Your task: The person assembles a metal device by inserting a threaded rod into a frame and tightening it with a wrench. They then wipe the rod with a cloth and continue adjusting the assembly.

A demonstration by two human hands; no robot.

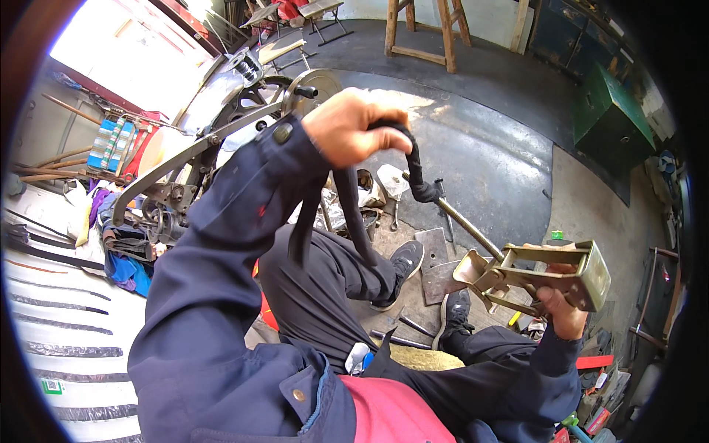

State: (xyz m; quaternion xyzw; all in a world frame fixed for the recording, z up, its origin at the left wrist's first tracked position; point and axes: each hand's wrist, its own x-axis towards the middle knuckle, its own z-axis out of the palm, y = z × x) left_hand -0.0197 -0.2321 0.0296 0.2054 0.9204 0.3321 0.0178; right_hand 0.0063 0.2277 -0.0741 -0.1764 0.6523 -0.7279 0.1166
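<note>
A brass-coloured scissor jack (524,275) is held up at the right, with my right hand (565,310) closed around its lower side. Its long threaded screw (473,230) slants up toward the middle. At the screw's upper end is a bent crank handle (416,162) wrapped in black. My left hand (354,127) is closed on the top of that handle. From beneath this hand hang black strips (348,210), passing in front of my knee. How the strip runs inside my fist is hidden.
Metal plates (441,280), rods and a hammer (443,199) lie on the floor by my shoes. A lever-armed machine with a wheel (317,88) stands at the left. Farther off are a wooden stand (421,53) and a green metal box (611,122). Tools crowd the lower right.
</note>
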